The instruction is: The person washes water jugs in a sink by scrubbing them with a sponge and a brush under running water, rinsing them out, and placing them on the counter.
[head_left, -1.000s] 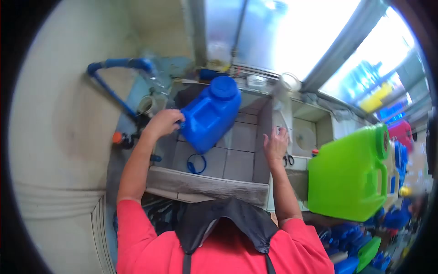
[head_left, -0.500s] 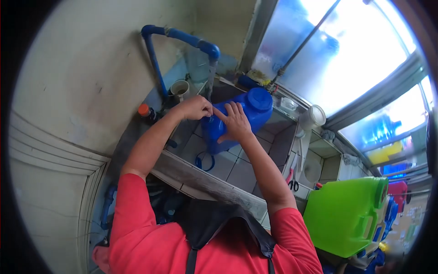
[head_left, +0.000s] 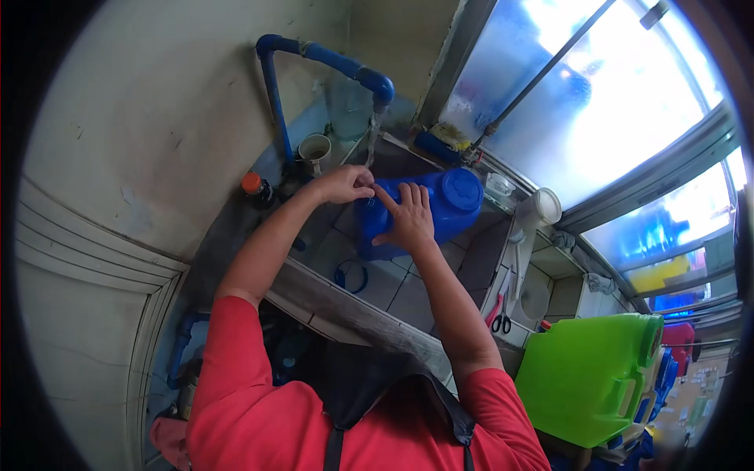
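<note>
A blue plastic jug [head_left: 440, 224] with a round screw cap [head_left: 463, 190] lies in the tiled sink [head_left: 385, 282]. My right hand [head_left: 408, 218] rests on its upper side with the fingers spread. At the jug's left end my left hand [head_left: 345, 184] is closed in a pinch; whatever sits between its fingertips is hidden. Water [head_left: 373, 137] runs from the blue pipe spout [head_left: 382, 88] and falls just beside the left fingertips. A blue ring [head_left: 351, 276] lies on the sink tiles below the jug.
Left of the sink stand a white mug [head_left: 315, 149] and a bottle with an orange cap [head_left: 253, 185]. Scissors [head_left: 501, 320] and a white tub [head_left: 539, 207] are on the right ledge. A large green jug [head_left: 585, 377] stands at the lower right.
The camera view has shifted slightly, moving the pipe and jug a little right and down in the picture. Both hands keep nearly the same places on the jug, and water still runs.
</note>
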Action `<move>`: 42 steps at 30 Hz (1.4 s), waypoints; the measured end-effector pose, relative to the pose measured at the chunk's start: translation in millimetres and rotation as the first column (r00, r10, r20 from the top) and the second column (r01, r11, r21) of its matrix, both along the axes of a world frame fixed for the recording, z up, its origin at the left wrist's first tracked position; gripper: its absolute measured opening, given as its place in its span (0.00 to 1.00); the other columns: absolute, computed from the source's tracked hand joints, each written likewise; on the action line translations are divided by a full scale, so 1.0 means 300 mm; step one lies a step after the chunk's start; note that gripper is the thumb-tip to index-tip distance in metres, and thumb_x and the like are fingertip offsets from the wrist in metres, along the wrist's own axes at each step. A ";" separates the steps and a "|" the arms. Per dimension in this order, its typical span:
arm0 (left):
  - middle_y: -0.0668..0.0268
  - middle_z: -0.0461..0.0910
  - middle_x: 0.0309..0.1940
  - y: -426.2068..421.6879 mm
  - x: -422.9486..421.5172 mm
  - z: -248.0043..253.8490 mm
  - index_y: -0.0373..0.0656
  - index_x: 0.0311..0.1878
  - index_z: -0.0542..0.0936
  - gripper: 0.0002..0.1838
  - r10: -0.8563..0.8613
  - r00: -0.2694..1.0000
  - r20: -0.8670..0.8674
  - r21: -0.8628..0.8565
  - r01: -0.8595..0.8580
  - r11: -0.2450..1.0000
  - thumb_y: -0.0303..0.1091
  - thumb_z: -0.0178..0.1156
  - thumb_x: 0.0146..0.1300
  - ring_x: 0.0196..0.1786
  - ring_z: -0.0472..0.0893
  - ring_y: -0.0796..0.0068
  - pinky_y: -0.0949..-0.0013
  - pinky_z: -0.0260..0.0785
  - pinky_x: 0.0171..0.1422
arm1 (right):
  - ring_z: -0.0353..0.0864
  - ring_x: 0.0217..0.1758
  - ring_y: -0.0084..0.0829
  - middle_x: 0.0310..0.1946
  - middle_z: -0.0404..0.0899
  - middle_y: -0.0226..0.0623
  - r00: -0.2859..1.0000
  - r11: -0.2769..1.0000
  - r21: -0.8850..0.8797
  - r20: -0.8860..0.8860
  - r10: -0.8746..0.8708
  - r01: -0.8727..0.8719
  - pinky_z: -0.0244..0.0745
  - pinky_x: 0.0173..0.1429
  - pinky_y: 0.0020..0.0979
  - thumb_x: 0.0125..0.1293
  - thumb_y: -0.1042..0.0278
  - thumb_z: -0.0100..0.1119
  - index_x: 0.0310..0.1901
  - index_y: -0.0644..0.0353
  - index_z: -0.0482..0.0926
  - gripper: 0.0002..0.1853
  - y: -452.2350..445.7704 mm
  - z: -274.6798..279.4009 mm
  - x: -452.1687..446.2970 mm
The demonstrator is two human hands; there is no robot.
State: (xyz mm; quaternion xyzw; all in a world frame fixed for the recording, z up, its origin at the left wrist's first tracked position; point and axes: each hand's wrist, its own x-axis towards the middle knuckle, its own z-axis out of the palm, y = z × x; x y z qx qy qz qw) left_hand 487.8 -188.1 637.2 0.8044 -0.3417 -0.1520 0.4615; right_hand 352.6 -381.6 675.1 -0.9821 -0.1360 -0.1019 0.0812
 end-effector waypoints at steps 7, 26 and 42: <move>0.62 0.86 0.35 -0.003 0.030 0.085 0.37 0.42 0.85 0.14 -0.006 0.993 -0.118 0.263 0.037 0.964 0.36 0.72 0.58 0.38 0.83 0.76 0.69 0.75 0.47 | 0.61 0.69 0.51 0.61 0.67 0.45 0.997 0.998 0.011 0.035 -0.066 0.066 0.49 0.76 0.51 0.30 0.47 0.83 0.72 0.35 0.64 0.60 0.023 -0.020 -0.007; 0.56 0.83 0.34 -0.050 0.043 0.005 0.40 0.36 0.82 0.07 -0.043 0.968 0.247 0.161 0.003 0.987 0.34 0.64 0.60 0.39 0.83 0.54 0.57 0.74 0.44 | 0.58 0.72 0.53 0.64 0.65 0.48 0.995 0.994 0.037 0.013 -0.101 0.100 0.46 0.78 0.55 0.31 0.47 0.83 0.71 0.32 0.64 0.59 0.021 -0.031 -0.009; 0.58 0.84 0.25 -0.060 -0.202 0.061 0.33 0.33 0.82 0.10 0.277 0.740 -0.613 0.293 -0.113 0.950 0.32 0.67 0.55 0.27 0.85 0.73 0.70 0.77 0.29 | 0.63 0.67 0.50 0.58 0.69 0.46 0.989 0.990 0.096 0.091 -0.116 0.107 0.49 0.76 0.52 0.26 0.45 0.83 0.73 0.43 0.61 0.65 0.011 -0.063 0.016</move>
